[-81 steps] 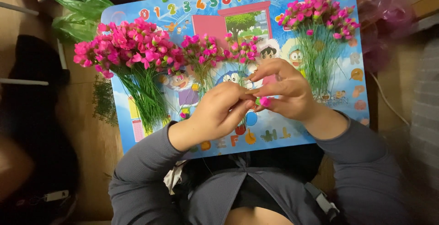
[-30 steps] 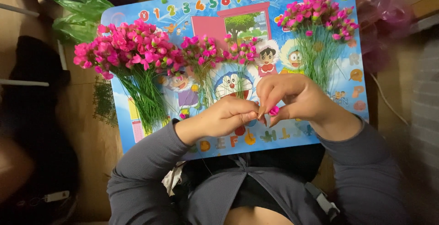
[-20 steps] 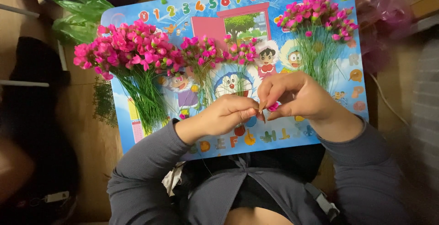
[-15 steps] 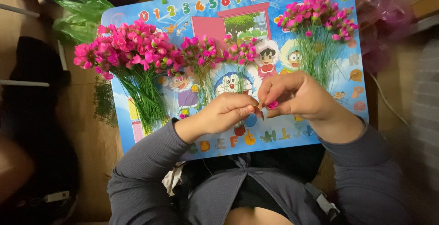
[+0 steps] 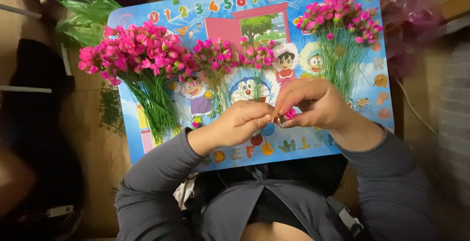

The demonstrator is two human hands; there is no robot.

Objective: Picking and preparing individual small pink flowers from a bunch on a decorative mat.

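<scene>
— One small pink flower bud [image 5: 290, 114] sits pinched in my right hand [image 5: 313, 105], over the near middle of the blue cartoon tabletop [image 5: 372, 65]. My left hand [image 5: 241, 123] closes its fingertips on something thin just beside it.

— Which step?

— Fitting bud to stem, I judge; next calls for a steady push. The stem itself is too fine to make out, hidden between fingers. Finished pink bunches [image 5: 134, 55] lie far left and right.

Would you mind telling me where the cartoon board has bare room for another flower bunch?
Free patch on the board: along its near edge. The top strip is mostly bare. Crowded: big bunch left, small bunches centre, right bunch, both hands mid-board.
</scene>
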